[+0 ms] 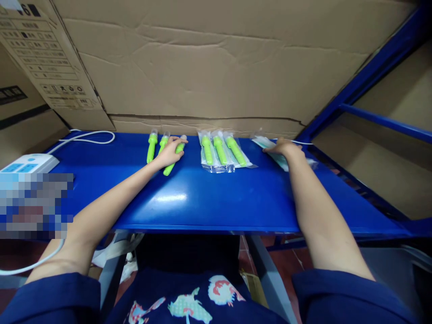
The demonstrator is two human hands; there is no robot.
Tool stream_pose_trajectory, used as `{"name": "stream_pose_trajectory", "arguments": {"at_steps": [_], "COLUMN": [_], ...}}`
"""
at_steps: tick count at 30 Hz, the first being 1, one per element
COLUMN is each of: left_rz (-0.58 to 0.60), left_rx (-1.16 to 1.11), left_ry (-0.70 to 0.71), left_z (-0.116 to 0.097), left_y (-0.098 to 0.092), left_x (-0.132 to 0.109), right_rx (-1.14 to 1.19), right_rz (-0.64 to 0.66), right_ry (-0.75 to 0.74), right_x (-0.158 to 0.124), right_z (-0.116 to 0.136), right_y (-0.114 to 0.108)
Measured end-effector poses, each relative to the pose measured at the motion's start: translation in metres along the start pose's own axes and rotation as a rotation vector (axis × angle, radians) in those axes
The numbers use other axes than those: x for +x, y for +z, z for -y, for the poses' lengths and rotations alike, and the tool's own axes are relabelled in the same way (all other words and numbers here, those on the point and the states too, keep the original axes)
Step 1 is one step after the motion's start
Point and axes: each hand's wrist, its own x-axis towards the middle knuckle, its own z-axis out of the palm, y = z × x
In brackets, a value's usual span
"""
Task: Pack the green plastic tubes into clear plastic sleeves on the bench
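My left hand (171,152) has its fingers wrapped round a bright green stick with a clear cap (169,169), the rightmost of three unwrapped ones. Another green stick (163,143) is partly covered by that hand, and the third (152,147) lies further left. Mid-table, three green sticks (221,150) lie side by side in clear plastic bags. At the right, my right hand (282,149) rests on a stack of flat clear bags (265,142), fingertips at its upper part; whether it grips one is hard to see.
A blue table (216,198) is backed by a large cardboard sheet (216,67). On the left are a white power strip (32,164), a white cable (91,137) and a blurred-out patch. Blue metal bars (378,117) stand on the right.
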Motion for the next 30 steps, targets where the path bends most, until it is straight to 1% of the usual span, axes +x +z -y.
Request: {"name": "stream_pose_trajectory", "arguments": {"at_steps": [3, 5, 7, 8, 10, 13, 15, 17, 19, 22, 24, 26, 30], "left_rz": [-0.026, -0.05, -0.079, -0.093, -0.115, -0.124, -0.118, -0.123, -0.139, -0.15, -0.158, -0.17, -0.171], "left_rx": [0.041, 0.049, 0.046, 0.048, 0.058, 0.077, 0.074, 0.089, 0.152, 0.273, 0.313, 0.321, 0.276], "left_ry": [-0.004, -0.02, -0.03, -0.026, -0.007, 0.014, 0.02, 0.016, 0.003, -0.006, -0.01, -0.02, -0.025], "left_z": [0.004, 0.008, 0.011, 0.011, 0.01, 0.006, 0.004, 0.002, 0.001, 0.0, -0.002, -0.005, -0.011], "left_y": [0.002, 0.002, 0.001, 0.0, -0.002, -0.006, -0.008, -0.009, -0.011, -0.014, -0.015, -0.016, -0.016], "left_x": [-0.001, -0.001, 0.0, 0.0, -0.001, -0.004, -0.007, -0.008, -0.009, -0.008, -0.007, -0.006, -0.007], "right_rx": [0.058, 0.075, 0.086, 0.092, 0.107, 0.118, 0.11, 0.115, 0.127, 0.116, 0.086, 0.058, 0.055], "right_rz": [-0.009, -0.077, -0.181, -0.232, -0.319, -0.369, -0.389, -0.375, -0.352, -0.309, -0.206, -0.108, 0.002], "right_ry": [0.1, 0.135, 0.117, 0.085, -0.029, -0.268, -0.422, -0.62, -0.775, -0.887, -0.926, -0.95, -1.024], "right_x": [-0.003, -0.007, -0.012, -0.014, -0.022, -0.038, -0.053, -0.071, -0.089, -0.112, -0.122, -0.127, -0.132], "right_z": [-0.006, -0.008, -0.006, -0.003, 0.009, 0.038, 0.063, 0.087, 0.109, 0.13, 0.137, 0.138, 0.131], "right_y": [0.001, 0.001, -0.002, -0.004, -0.009, -0.014, -0.012, -0.005, 0.006, 0.023, 0.031, 0.033, 0.021]}}
